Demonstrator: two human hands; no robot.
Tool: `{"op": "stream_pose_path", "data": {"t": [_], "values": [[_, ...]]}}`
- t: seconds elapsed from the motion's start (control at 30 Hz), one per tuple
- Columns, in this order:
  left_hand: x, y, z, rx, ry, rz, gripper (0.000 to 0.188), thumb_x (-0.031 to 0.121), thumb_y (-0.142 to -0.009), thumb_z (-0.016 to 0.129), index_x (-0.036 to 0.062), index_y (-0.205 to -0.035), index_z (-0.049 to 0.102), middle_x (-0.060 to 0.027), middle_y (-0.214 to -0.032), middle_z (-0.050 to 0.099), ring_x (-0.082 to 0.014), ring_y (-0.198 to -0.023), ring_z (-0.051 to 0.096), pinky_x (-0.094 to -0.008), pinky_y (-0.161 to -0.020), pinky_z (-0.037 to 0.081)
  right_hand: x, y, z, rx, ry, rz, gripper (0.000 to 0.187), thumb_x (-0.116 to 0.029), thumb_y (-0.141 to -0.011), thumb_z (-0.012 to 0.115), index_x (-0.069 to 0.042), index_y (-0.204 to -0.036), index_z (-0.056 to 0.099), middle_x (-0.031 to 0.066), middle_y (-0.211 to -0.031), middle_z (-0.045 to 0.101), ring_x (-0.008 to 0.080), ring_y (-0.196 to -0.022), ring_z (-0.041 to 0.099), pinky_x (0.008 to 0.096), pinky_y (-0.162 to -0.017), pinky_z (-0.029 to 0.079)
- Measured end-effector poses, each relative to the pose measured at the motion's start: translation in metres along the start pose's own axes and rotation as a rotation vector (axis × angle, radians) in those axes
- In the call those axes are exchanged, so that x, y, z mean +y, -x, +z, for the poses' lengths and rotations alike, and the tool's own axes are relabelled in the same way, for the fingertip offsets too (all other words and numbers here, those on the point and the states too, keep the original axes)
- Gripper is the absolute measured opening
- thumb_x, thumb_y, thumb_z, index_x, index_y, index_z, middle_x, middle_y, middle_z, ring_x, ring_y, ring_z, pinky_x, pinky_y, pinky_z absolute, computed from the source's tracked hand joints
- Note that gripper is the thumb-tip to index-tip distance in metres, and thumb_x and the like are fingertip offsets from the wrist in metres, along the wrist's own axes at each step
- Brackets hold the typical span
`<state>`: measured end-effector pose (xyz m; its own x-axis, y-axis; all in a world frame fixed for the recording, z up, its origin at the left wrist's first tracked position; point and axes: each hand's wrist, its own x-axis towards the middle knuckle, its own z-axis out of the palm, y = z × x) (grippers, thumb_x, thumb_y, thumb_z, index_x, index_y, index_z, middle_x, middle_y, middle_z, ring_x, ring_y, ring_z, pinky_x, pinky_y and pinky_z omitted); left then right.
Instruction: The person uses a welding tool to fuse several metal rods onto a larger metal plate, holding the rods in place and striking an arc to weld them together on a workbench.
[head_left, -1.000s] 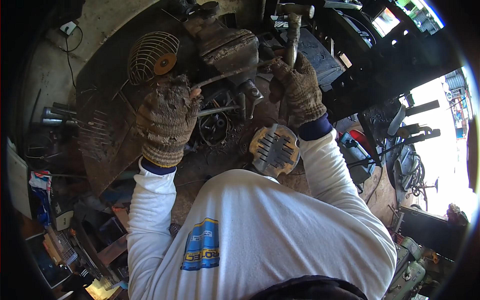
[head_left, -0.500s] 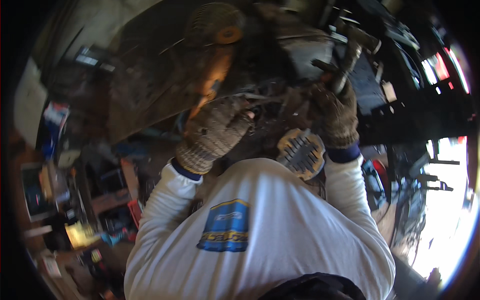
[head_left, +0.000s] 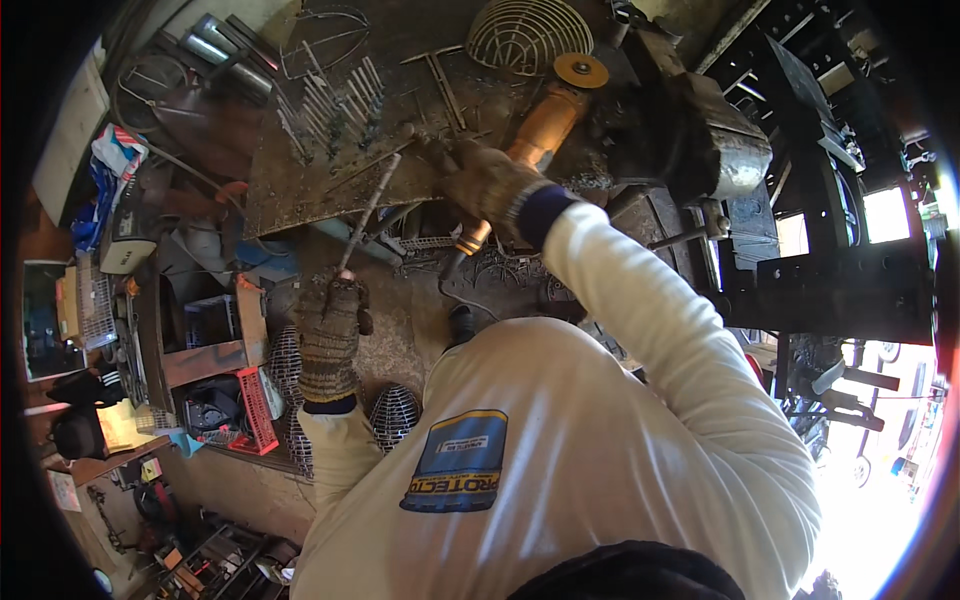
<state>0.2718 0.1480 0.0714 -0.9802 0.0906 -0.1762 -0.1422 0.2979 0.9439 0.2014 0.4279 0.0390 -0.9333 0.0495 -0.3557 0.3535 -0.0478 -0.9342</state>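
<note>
Rod (head_left: pixel 372 215) slants up from the left hand (head_left: pixel 335 330), whose gloved fingers are wrapped around its lower end, down in front of the bench (head_left: pixel 290 200). From where I'm standing its far tip shows over the bench's near edge; I can't tell if it touches. The right hand (head_left: pixel 490 180), gloved too, reaches across over the middle of an orange grinder (head_left: pixel 545 125), and I can't make out whether those dark fingers close on anything. The grinder's disc (head_left: pixel 582 70) points away from the worker, and its tail pokes out past the near edge. Behind the hands sit a cluster of upright spikes (head_left: pixel 345 105), a T-shaped metal piece (head_left: pixel 447 90) and a domed wire guard (head_left: pixel 530 38). A vise (head_left: pixel 735 150) stands to the right.
</note>
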Motion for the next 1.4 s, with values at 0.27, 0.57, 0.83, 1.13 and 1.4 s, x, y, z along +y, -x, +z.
{"op": "stream_pose_path", "data": {"t": [0.27,0.57,0.83,1.13,1.4], "values": [[-0.001,-0.046,-0.021,-0.169,-0.288,0.212,0.032,0.036,-0.095,0.060,0.0049,-0.091,0.062,-0.0018,-0.069,0.057,-0.0114,-0.049,0.052,-0.0277,-0.045,0.040,-0.021,-0.054,0.026,0.148,1.472,-0.358,0.015,-0.016,-0.080,0.063,-0.012,-0.089,0.075,0.0147,-0.105,0.069,0.0258,-0.109,0.061,0.0368,-0.091,0.049],[0.065,-0.080,0.071,-0.501,-0.086,0.081,0.029,0.035,-0.096,0.059,0.0066,-0.090,0.060,0.0010,-0.064,0.056,-0.0092,-0.047,0.049,-0.0258,-0.044,0.041,0.042,0.164,-0.048,0.709,0.162,-0.524,0.040,-0.016,-0.092,0.064,0.003,-0.126,0.052,0.0087,-0.089,0.065,0.0239,-0.075,0.063,0.0358,-0.069,0.053],[0.139,-0.085,0.229,-0.817,0.073,0.180,0.017,0.026,-0.096,0.060,0.0102,-0.100,0.062,0.0003,-0.073,0.060,-0.0068,-0.055,0.053,-0.0223,-0.048,0.043,0.193,0.185,-0.187,0.379,-1.484,-0.103,0.080,-0.066,-0.088,0.051,0.003,-0.128,0.051,0.0184,-0.123,0.060,0.0334,-0.111,0.058,0.0467,-0.097,0.046],[0.161,-0.076,0.270,-0.755,-0.044,0.060,0.018,0.028,-0.095,0.062,0.0097,-0.098,0.063,0.0020,-0.072,0.060,-0.0070,-0.057,0.055,-0.0220,-0.049,0.044,0.195,0.143,-0.304,0.729,-1.464,-0.301,0.035,-0.041,-0.088,0.065,-0.010,-0.072,0.060,0.0062,-0.073,0.061,0.0215,-0.077,0.061,0.0316,-0.075,0.049],[0.186,-0.078,0.270,-0.697,-0.315,0.064,0.017,0.027,-0.095,0.062,0.0111,-0.091,0.064,0.0019,-0.068,0.059,-0.0067,-0.057,0.057,-0.0226,-0.049,0.045,-0.003,0.237,-0.318,0.821,-0.869,-0.938,0.016,-0.018,-0.096,0.061,-0.005,-0.105,0.059,0.0093,-0.090,0.065,0.0229,-0.083,0.066,0.0372,-0.079,0.055]]}}
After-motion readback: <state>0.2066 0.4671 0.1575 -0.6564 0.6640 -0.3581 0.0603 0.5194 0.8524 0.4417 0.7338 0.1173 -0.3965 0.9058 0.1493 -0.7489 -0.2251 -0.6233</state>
